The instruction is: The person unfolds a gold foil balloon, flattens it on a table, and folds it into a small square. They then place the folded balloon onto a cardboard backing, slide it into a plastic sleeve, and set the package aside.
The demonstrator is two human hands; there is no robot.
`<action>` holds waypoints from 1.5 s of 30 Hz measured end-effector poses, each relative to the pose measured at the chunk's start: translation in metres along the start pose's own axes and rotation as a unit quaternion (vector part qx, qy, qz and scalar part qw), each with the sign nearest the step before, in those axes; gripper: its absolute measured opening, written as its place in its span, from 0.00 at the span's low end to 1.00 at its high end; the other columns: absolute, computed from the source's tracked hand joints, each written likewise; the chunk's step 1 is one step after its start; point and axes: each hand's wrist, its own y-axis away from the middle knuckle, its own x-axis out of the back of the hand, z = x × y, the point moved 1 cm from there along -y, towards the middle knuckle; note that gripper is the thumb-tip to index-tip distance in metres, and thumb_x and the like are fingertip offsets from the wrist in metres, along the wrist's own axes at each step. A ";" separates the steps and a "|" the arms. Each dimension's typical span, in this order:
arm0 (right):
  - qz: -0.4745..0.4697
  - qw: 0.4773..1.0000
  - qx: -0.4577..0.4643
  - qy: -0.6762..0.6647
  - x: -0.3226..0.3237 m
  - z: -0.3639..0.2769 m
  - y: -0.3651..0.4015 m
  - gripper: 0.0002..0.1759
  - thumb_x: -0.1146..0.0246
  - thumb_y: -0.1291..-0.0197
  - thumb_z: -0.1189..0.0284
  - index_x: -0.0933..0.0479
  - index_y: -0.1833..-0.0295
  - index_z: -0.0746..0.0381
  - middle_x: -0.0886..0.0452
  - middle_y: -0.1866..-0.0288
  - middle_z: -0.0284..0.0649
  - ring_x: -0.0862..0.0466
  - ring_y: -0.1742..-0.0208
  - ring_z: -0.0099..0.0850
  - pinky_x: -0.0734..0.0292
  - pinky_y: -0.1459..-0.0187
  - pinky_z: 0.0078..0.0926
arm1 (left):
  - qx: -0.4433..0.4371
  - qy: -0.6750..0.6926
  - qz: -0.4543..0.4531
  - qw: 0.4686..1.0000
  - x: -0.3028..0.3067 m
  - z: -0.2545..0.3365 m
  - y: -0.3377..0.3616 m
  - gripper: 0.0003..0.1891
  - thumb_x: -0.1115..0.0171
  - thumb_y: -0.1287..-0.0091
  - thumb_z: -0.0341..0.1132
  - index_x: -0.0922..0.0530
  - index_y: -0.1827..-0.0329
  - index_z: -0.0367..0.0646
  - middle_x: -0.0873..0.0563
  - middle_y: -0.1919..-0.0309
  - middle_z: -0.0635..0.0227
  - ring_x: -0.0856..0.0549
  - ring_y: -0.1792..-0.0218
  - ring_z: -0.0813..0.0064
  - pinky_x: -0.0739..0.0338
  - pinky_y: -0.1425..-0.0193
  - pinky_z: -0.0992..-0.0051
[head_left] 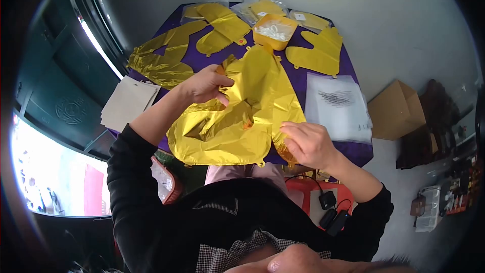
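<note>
A large, crinkled gold foil balloon [247, 111], flat and not inflated, spreads in front of me over the near part of the table. At its upper left, my left hand [206, 86] grips the foil with bent fingers, and part of the grip is hidden by a fold. Closed fingertips of my right hand [309, 144] pinch the balloon's right edge, lower down. Small tabs stick out along the balloon's lower rim.
The purple-covered table [298, 83] also bears flat gold balloons [164, 53], a yellow box [273, 41] of white pieces, clear plastic bags [336, 106] and grey-white sheets [130, 102]. A cardboard box [397, 110] stands right; a red stool [299, 188] holds black devices.
</note>
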 end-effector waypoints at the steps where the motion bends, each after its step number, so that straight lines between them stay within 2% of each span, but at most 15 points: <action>1: 0.003 1.000 -0.023 -0.006 -0.001 0.002 0.003 0.12 0.35 0.45 0.78 0.20 0.55 0.68 0.13 0.57 0.48 0.12 0.64 0.43 0.17 0.64 0.35 | 0.001 -0.001 0.004 1.000 0.006 -0.001 0.008 0.15 0.41 0.34 0.23 0.24 0.46 0.27 0.16 0.58 0.62 0.12 0.64 0.73 0.10 0.71 0.71; 4: 0.008 0.998 -0.054 -0.013 -0.008 0.002 0.008 0.10 0.36 0.44 0.79 0.20 0.55 0.68 0.13 0.60 0.48 0.12 0.65 0.42 0.18 0.64 0.35 | 0.017 0.010 0.082 0.996 0.025 -0.007 0.023 0.09 0.39 0.36 0.22 0.23 0.54 0.27 0.18 0.63 0.64 0.14 0.71 0.73 0.11 0.75 0.69; 7: 0.018 0.998 -0.055 -0.005 -0.016 0.000 0.009 0.08 0.36 0.43 0.78 0.20 0.56 0.67 0.13 0.61 0.45 0.13 0.66 0.40 0.18 0.64 0.34 | 0.021 0.007 0.107 0.994 0.035 -0.014 0.027 0.06 0.39 0.36 0.21 0.23 0.58 0.28 0.19 0.67 0.66 0.15 0.75 0.72 0.12 0.76 0.67; 11: 0.019 0.999 -0.050 0.003 -0.021 -0.005 0.010 0.08 0.34 0.43 0.77 0.21 0.57 0.65 0.14 0.61 0.42 0.14 0.67 0.38 0.19 0.64 0.32 | 0.025 0.008 0.095 0.995 0.052 -0.026 0.024 0.07 0.39 0.36 0.21 0.22 0.56 0.30 0.18 0.69 0.67 0.14 0.75 0.71 0.12 0.77 0.68; 12: 0.020 0.998 -0.053 0.004 -0.022 -0.005 0.011 0.08 0.34 0.43 0.77 0.21 0.57 0.65 0.14 0.61 0.42 0.14 0.67 0.38 0.19 0.64 0.32 | 0.039 0.012 0.045 0.998 0.051 -0.023 0.024 0.09 0.40 0.36 0.21 0.21 0.53 0.30 0.16 0.66 0.65 0.13 0.73 0.70 0.12 0.78 0.69; 19: 0.019 0.998 -0.065 0.015 -0.025 -0.002 0.019 0.09 0.34 0.44 0.77 0.21 0.57 0.65 0.13 0.61 0.43 0.14 0.66 0.38 0.19 0.63 0.33 | 0.041 0.026 0.002 0.999 0.038 -0.021 0.008 0.14 0.42 0.35 0.20 0.23 0.46 0.31 0.13 0.59 0.59 0.11 0.70 0.69 0.13 0.80 0.69; 21: 0.018 0.997 -0.071 0.019 -0.025 -0.002 0.022 0.09 0.34 0.44 0.77 0.21 0.57 0.65 0.13 0.61 0.43 0.14 0.66 0.38 0.19 0.63 0.33 | 0.024 0.027 0.024 0.999 0.034 -0.022 0.001 0.09 0.42 0.36 0.20 0.21 0.54 0.29 0.14 0.64 0.59 0.12 0.72 0.68 0.13 0.80 0.69; 25: 0.022 0.996 -0.080 0.016 -0.025 0.001 0.026 0.08 0.35 0.43 0.77 0.21 0.57 0.65 0.13 0.61 0.43 0.14 0.65 0.38 0.19 0.62 0.33 | 0.046 0.025 0.005 0.999 0.046 -0.030 -0.017 0.07 0.41 0.36 0.20 0.23 0.56 0.28 0.17 0.69 0.59 0.14 0.77 0.65 0.14 0.81 0.66; 27: 0.024 0.996 -0.085 0.014 -0.025 0.002 0.028 0.08 0.35 0.42 0.77 0.21 0.57 0.65 0.13 0.61 0.43 0.14 0.65 0.39 0.19 0.62 0.33 | 0.039 0.010 0.023 0.999 0.049 -0.033 -0.025 0.03 0.40 0.37 0.21 0.22 0.64 0.28 0.19 0.77 0.61 0.16 0.81 0.65 0.15 0.82 0.65; 30: 0.023 0.995 -0.092 0.014 -0.024 0.004 0.031 0.07 0.36 0.41 0.77 0.21 0.57 0.65 0.13 0.61 0.43 0.14 0.65 0.39 0.19 0.62 0.33 | 0.046 -0.021 0.065 0.997 0.051 -0.035 -0.031 0.05 0.39 0.37 0.23 0.22 0.69 0.30 0.21 0.81 0.62 0.17 0.83 0.66 0.16 0.83 0.65; 37: 0.027 0.995 -0.100 0.005 -0.026 0.009 0.034 0.07 0.36 0.41 0.78 0.21 0.56 0.65 0.14 0.61 0.42 0.14 0.65 0.39 0.20 0.63 0.33 | 0.062 -0.029 0.109 0.992 0.051 -0.036 -0.039 0.05 0.38 0.37 0.25 0.22 0.69 0.32 0.20 0.79 0.61 0.18 0.83 0.67 0.18 0.86 0.66; 43: 0.039 0.995 -0.096 -0.001 -0.027 0.011 0.035 0.08 0.36 0.43 0.79 0.21 0.56 0.66 0.14 0.61 0.43 0.15 0.66 0.39 0.20 0.64 0.33 | 0.083 -0.041 0.144 0.985 0.041 -0.027 -0.032 0.08 0.36 0.38 0.28 0.22 0.66 0.27 0.17 0.78 0.56 0.15 0.83 0.64 0.16 0.85 0.69; 45: 0.040 0.994 -0.098 -0.004 -0.026 0.011 0.035 0.08 0.36 0.43 0.80 0.21 0.56 0.66 0.14 0.60 0.43 0.15 0.66 0.39 0.20 0.64 0.33 | 0.108 -0.078 0.140 0.981 0.041 -0.020 -0.028 0.10 0.36 0.37 0.27 0.23 0.61 0.25 0.17 0.74 0.57 0.13 0.81 0.62 0.14 0.84 0.70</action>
